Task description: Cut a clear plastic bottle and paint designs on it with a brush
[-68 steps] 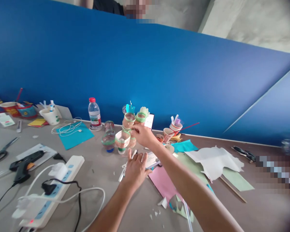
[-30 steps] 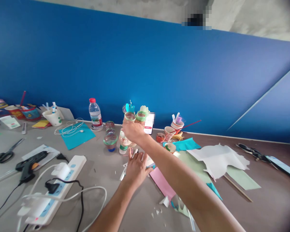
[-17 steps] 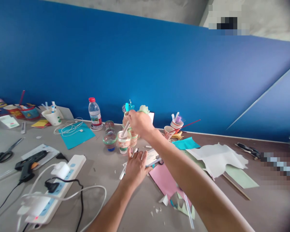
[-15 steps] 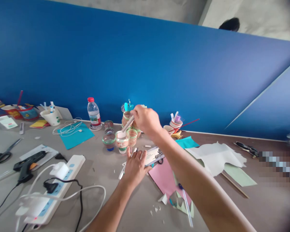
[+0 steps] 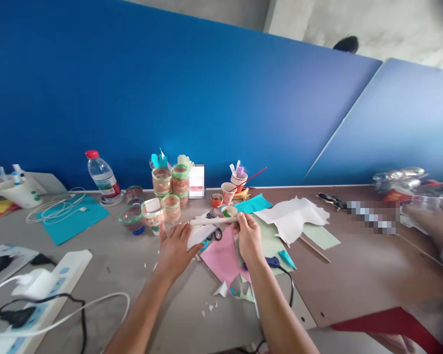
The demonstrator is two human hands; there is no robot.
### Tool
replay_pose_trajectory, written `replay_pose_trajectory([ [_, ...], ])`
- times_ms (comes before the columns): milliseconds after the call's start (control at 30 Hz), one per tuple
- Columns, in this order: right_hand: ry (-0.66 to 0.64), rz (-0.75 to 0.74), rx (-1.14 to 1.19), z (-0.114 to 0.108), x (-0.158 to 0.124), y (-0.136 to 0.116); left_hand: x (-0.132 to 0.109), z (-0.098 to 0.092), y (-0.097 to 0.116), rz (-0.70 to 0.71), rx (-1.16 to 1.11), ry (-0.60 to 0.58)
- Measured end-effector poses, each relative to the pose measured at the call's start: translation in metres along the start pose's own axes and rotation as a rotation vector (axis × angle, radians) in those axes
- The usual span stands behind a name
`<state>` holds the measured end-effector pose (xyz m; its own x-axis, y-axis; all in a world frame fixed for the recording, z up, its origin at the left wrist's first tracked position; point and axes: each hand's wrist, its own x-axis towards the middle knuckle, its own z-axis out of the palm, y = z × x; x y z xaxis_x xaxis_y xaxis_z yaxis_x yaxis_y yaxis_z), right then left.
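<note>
My right hand [image 5: 249, 237] is closed around one end of a pale, narrow stick [image 5: 214, 221], which it holds level above the table; what kind of stick it is I cannot make out. My left hand [image 5: 177, 248] has its fingers and thumb around a white flat packet [image 5: 200, 236], under the stick's far end. Just beyond the left fingers stands a white paper cup [image 5: 153, 215] with green and brown bands. Black-handled scissors [image 5: 216, 234] and a pink paper sheet [image 5: 221, 258] lie between the hands.
Banded cups [image 5: 172, 207] are stacked behind, beside a water bottle [image 5: 105, 179]. A power strip [image 5: 68, 275] with cables lies front left. White torn paper [image 5: 293, 216] and a glue gun [image 5: 271, 262] are to the right. Another person's hand [image 5: 430, 226] is at far right.
The stick's white end has left the banded cup. My right hand has come down and to the right with it, now beside the left. The view has turned right.
</note>
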<state>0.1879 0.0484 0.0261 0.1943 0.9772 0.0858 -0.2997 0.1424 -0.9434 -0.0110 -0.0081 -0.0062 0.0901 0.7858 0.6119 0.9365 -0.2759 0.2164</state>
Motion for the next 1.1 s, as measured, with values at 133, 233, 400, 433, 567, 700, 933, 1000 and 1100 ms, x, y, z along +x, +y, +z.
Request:
replay_pose_trajectory([
  [133,0.012,0.117,0.171,0.005,0.001,0.013,0.005,-0.008,0.002,-0.063,-0.347,0.068],
  [233,-0.028,0.200,0.229,0.011,-0.004,0.018,0.009,-0.018,0.013,-0.251,-0.685,0.032],
  [400,-0.128,0.245,0.197,0.021,-0.019,0.028,0.010,-0.021,0.023,-0.503,-1.089,-0.009],
  [433,-0.158,0.248,0.172,0.023,-0.020,0.029,0.009,-0.020,0.023,-0.546,-1.137,0.006],
  [567,-0.267,0.162,0.052,0.021,-0.025,0.028,0.010,-0.012,0.020,-0.696,-1.324,0.132],
  [700,-0.458,-0.170,-0.261,0.017,-0.034,0.015,0.014,-0.011,0.021,-0.806,-1.378,0.246],
  [933,-0.498,-0.110,-0.345,0.013,-0.037,0.012,0.018,-0.017,0.019,-0.743,-1.375,0.287],
  [1000,-0.497,0.004,-0.216,0.010,-0.030,0.011,0.019,-0.019,0.019,-0.709,-1.392,0.283],
  [1100,-0.582,0.100,-0.168,0.005,-0.023,0.005,0.019,-0.021,0.018,-0.713,-1.363,0.293],
])
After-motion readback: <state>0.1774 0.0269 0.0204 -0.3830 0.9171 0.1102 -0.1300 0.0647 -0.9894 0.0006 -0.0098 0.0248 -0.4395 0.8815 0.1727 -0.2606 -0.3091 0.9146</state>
